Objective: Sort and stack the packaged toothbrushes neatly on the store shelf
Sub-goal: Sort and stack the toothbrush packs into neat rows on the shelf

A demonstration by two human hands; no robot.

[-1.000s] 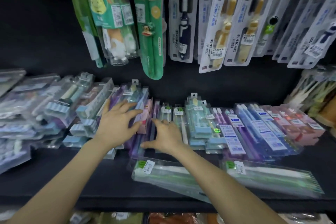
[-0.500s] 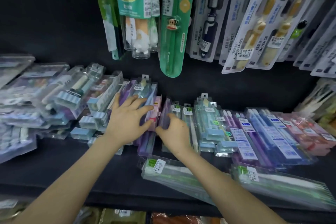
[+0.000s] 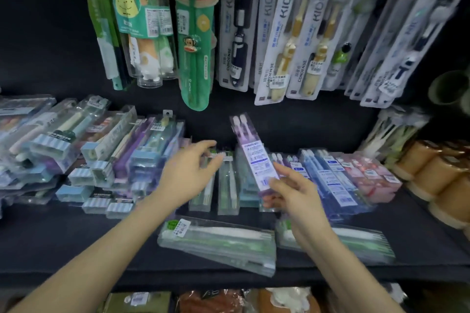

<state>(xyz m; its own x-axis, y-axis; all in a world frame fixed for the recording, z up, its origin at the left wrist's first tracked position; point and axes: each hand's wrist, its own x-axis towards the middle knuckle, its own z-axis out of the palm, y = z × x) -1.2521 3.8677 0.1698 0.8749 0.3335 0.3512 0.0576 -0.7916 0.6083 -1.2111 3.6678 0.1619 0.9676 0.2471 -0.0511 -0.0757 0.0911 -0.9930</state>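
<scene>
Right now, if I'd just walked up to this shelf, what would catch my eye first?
The right hand holds a purple toothbrush pack tilted up above the black shelf, near the middle. The left hand hovers open beside it, over two clear packs. Above, a bright green monkey pack hangs among the kids' toothbrushes.

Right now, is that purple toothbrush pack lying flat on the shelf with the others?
No, the right hand pinches the purple toothbrush pack by its lower end, raised and tilted above the shelf.
</scene>
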